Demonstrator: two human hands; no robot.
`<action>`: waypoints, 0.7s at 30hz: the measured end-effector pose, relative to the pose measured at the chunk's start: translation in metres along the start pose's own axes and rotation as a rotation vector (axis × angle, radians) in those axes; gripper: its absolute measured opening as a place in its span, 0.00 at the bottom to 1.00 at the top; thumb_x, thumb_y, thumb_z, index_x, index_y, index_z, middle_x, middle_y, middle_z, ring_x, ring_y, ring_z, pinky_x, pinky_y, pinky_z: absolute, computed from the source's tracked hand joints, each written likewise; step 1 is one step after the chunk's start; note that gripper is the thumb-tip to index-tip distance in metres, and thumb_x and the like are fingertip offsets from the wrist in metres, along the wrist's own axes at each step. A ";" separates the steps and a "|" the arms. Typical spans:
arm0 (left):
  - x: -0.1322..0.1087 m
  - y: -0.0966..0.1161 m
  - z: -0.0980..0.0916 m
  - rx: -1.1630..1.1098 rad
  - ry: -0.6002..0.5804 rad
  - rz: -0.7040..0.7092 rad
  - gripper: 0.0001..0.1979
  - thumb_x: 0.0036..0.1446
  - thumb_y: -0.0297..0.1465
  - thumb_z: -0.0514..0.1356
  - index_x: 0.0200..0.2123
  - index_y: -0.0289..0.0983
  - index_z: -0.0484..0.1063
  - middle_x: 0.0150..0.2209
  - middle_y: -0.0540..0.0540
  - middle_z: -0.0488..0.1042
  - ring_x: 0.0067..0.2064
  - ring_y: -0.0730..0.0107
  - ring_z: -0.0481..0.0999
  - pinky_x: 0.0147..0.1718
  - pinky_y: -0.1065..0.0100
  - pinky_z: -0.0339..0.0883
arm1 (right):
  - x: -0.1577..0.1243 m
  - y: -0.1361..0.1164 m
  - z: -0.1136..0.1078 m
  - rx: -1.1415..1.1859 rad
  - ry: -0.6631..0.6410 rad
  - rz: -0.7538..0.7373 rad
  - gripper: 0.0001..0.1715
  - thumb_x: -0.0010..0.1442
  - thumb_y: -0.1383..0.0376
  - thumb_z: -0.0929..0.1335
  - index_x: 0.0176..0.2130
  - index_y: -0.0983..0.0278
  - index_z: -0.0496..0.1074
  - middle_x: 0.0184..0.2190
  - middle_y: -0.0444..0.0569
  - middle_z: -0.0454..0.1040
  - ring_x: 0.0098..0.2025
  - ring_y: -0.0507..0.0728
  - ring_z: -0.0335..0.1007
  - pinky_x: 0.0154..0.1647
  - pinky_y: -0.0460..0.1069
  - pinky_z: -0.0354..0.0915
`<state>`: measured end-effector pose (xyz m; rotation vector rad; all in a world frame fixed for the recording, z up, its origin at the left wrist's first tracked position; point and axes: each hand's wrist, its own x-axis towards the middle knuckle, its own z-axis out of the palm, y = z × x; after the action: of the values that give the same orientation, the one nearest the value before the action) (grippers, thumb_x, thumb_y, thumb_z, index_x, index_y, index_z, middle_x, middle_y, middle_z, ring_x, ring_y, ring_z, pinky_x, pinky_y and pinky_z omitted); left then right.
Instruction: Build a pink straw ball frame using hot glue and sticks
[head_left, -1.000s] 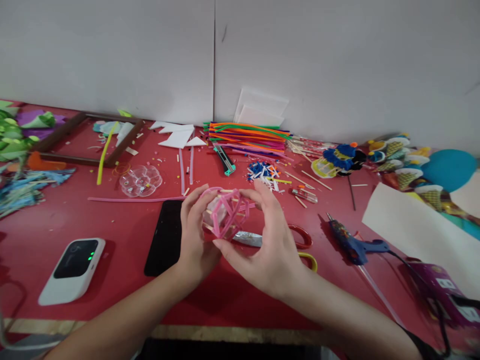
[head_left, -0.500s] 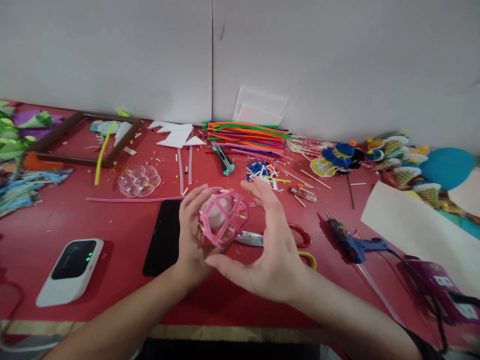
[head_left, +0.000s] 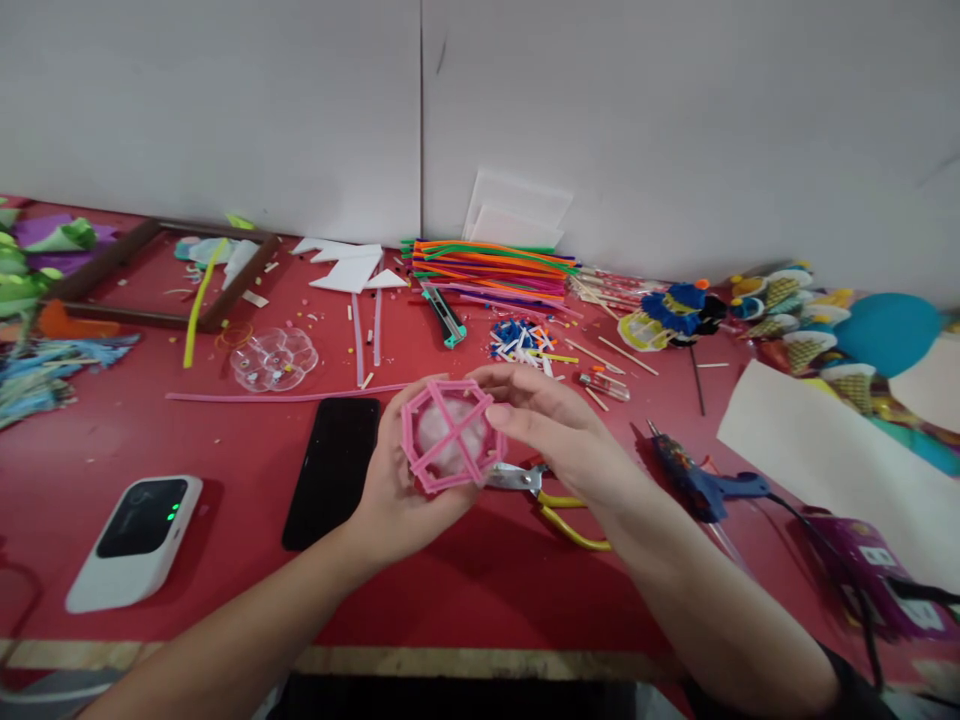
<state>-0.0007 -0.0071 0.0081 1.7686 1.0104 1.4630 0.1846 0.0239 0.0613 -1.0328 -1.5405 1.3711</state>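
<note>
A pink cage-like craft (head_left: 452,432) of fuzzy strips, with short sticks in its sides and a pale round ball inside, is held above the red table. My left hand (head_left: 397,490) wraps it from the left and below. My right hand (head_left: 551,420) grips it from the right, thumb at its upper right edge. The face toward me is a ring crossed by an X of pink strips. Under the right hand lie scissors (head_left: 574,525) with yellow handles, partly covered. A black phone (head_left: 330,475) lies left of the left hand.
Pipe cleaners (head_left: 495,270) are stacked at the back, near a box cutter (head_left: 444,315) and blue and white scraps (head_left: 521,342). A glue gun (head_left: 697,475) with a cord lies right. A white device (head_left: 135,540) and brown frame (head_left: 142,318) are at left.
The pink craft has turned so its crossed ring face points up toward me. My right hand has closed onto it from an open pose beside it.
</note>
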 end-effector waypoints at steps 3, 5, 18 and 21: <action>0.001 0.001 -0.001 -0.040 -0.031 -0.002 0.41 0.49 0.28 0.73 0.64 0.48 0.62 0.59 0.41 0.74 0.55 0.56 0.80 0.50 0.58 0.79 | -0.002 -0.002 0.001 0.023 -0.017 0.001 0.18 0.59 0.59 0.74 0.47 0.60 0.73 0.48 0.50 0.79 0.50 0.55 0.78 0.49 0.52 0.76; 0.001 0.002 -0.001 -0.081 -0.048 -0.018 0.43 0.47 0.28 0.75 0.64 0.48 0.61 0.60 0.41 0.73 0.56 0.56 0.79 0.50 0.57 0.80 | -0.004 -0.003 0.004 0.027 -0.017 -0.004 0.18 0.58 0.59 0.74 0.48 0.60 0.73 0.47 0.50 0.79 0.49 0.55 0.78 0.48 0.52 0.76; -0.002 -0.005 -0.004 -0.053 -0.020 -0.036 0.43 0.45 0.35 0.78 0.62 0.43 0.63 0.64 0.37 0.67 0.64 0.48 0.71 0.58 0.47 0.73 | -0.010 -0.012 0.001 -0.242 0.394 -0.326 0.07 0.62 0.66 0.73 0.43 0.59 0.76 0.41 0.45 0.80 0.45 0.54 0.78 0.49 0.52 0.75; -0.002 -0.006 -0.002 -0.054 0.020 -0.036 0.44 0.42 0.37 0.79 0.60 0.45 0.62 0.61 0.40 0.68 0.60 0.52 0.75 0.56 0.50 0.75 | -0.017 -0.023 0.001 -0.504 0.376 -0.508 0.05 0.64 0.70 0.71 0.39 0.59 0.77 0.33 0.43 0.80 0.38 0.52 0.77 0.43 0.49 0.72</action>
<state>-0.0042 -0.0058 0.0020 1.6925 0.9990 1.4751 0.1883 0.0055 0.0835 -1.0177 -1.7312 0.4198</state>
